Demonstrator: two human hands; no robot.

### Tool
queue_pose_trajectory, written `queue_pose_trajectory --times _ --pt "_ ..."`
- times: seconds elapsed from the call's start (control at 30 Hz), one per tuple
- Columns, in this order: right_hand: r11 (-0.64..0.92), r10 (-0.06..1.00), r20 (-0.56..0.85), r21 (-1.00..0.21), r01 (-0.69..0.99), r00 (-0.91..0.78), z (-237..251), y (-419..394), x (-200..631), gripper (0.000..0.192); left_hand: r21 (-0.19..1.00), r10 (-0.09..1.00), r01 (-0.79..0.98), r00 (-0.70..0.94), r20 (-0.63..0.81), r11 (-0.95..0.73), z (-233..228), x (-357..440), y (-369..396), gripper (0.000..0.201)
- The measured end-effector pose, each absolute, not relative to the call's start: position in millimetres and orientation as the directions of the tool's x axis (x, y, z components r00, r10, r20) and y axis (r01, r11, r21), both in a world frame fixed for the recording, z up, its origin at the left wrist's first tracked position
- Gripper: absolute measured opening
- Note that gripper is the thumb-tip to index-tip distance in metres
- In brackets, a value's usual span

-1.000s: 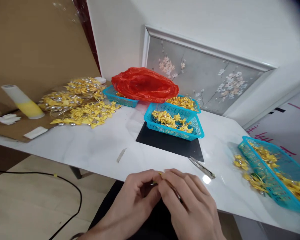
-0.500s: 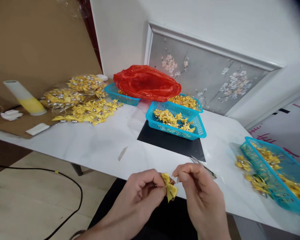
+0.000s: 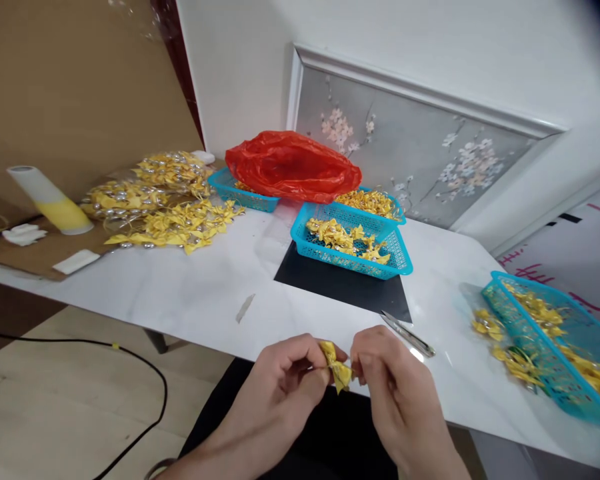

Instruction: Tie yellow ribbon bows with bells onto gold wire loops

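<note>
Both hands meet just off the near edge of the white marble-patterned tabletop (image 3: 190, 293), over a dark lap. The left hand (image 3: 280, 393) pinches a small yellow folded ribbon bow (image 3: 336, 367) between thumb and fingertips, fingers curled shut on it. The right hand (image 3: 395, 393) closes its thumb and forefinger on the bow's other side, so the bow sits gripped between the two hands (its lower tip hangs free).

Just beyond the right hand, near the tabletop's front edge, lies a pair of slim metal tweezers (image 3: 407, 333), touching the corner of a black square mat (image 3: 340, 287). A turquoise plastic mesh basket (image 3: 350, 243) of yellow bows stands on the mat's far side. Behind it sits a crumpled red plastic bag (image 3: 293, 167). Another turquoise mesh basket (image 3: 555, 347) rests at the right edge. A heap of yellow bows with silver beads (image 3: 160, 200) lies toward the far left corner.
</note>
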State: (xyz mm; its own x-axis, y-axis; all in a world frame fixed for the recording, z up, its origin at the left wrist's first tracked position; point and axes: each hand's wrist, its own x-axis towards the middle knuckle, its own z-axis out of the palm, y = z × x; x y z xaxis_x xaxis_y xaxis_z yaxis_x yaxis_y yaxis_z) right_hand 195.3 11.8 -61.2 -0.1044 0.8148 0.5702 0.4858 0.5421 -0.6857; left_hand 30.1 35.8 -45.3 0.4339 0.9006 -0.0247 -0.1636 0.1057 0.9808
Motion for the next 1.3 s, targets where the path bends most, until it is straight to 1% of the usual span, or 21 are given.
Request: queue_pose_trajectory --times 0.07,0.13,0.17,0.23,0.33,0.4,0.47,0.53,0.6,0.7,0.77,0.83,0.9,0.97,1.13,1.3 --pt "0.605 0.772 0.595 -0.58 0.545 -0.224 -61 11 199 0.035 0.982 0.897 -0.156 0.442 -0.027 0.107 -45 30 36 0.018" --pt "0.632 0.745 0.618 -0.533 0.563 -0.252 -62 10 202 0.044 0.983 0.896 -0.151 0.443 -0.031 0.108 -48 29 36 0.019" --pt "0.637 0.737 0.628 -0.524 0.565 -0.249 -63 10 203 0.044 0.983 0.896 -0.147 0.442 -0.035 0.111 -50 29 36 0.019" --pt "0.654 0.717 0.648 -0.498 0.569 -0.257 -66 10 203 0.042 0.98 0.894 -0.155 0.445 -0.044 0.126 -55 26 36 0.019" --pt "0.673 0.685 0.669 -0.43 0.602 -0.288 -67 10 203 0.031 0.966 0.882 -0.196 0.468 -0.056 0.166 -58 23 36 0.02" --pt "0.674 0.678 0.662 -0.388 0.629 -0.318 -65 11 202 0.027 0.953 0.879 -0.236 0.474 -0.059 0.191 -56 23 37 0.024" --pt "0.673 0.675 0.661 -0.369 0.641 -0.329 -61 12 203 0.025 0.938 0.885 -0.258 0.457 -0.091 0.23 -55 25 38 0.032" --pt "0.677 0.687 0.651 -0.413 0.609 -0.323 -58 13 205 0.026 0.934 0.889 -0.236 0.435 -0.144 0.267 -54 27 41 0.038" --pt "0.663 0.729 0.612 -0.518 0.541 -0.306 -56 14 207 0.03 0.94 0.89 -0.189 0.416 -0.185 0.283 -54 29 43 0.037" --pt "0.546 0.838 0.478 -0.717 0.434 -0.264 -58 14 209 0.033 0.948 0.885 -0.162 0.428 -0.183 0.274 -56 30 47 0.031" --pt "0.454 0.891 0.411 -0.804 0.384 -0.192 -62 14 208 0.035 0.952 0.881 -0.164 0.444 -0.165 0.26 -57 31 50 0.027" --pt "0.418 0.907 0.403 -0.837 0.354 -0.119 -65 13 205 0.041 0.956 0.88 -0.154 0.448 -0.158 0.25 -58 31 51 0.026" --pt "0.431 0.9 0.426 -0.839 0.33 -0.094 -65 13 202 0.042 0.96 0.881 -0.139 0.446 -0.157 0.241 -58 31 51 0.024" --pt "0.427 0.903 0.419 -0.857 0.289 -0.094 -64 13 200 0.039 0.966 0.879 -0.119 0.452 -0.154 0.231 -58 31 50 0.021" --pt "0.341 0.94 0.33 -0.918 0.203 -0.088 -57 10 199 0.03 0.979 0.872 -0.054 0.466 -0.148 0.195 -58 31 46 0.016" --pt "0.261 0.963 0.266 -0.959 0.112 0.038 -52 6 198 0.024 0.985 0.871 -0.036 0.472 -0.134 0.172 -56 34 46 0.014"
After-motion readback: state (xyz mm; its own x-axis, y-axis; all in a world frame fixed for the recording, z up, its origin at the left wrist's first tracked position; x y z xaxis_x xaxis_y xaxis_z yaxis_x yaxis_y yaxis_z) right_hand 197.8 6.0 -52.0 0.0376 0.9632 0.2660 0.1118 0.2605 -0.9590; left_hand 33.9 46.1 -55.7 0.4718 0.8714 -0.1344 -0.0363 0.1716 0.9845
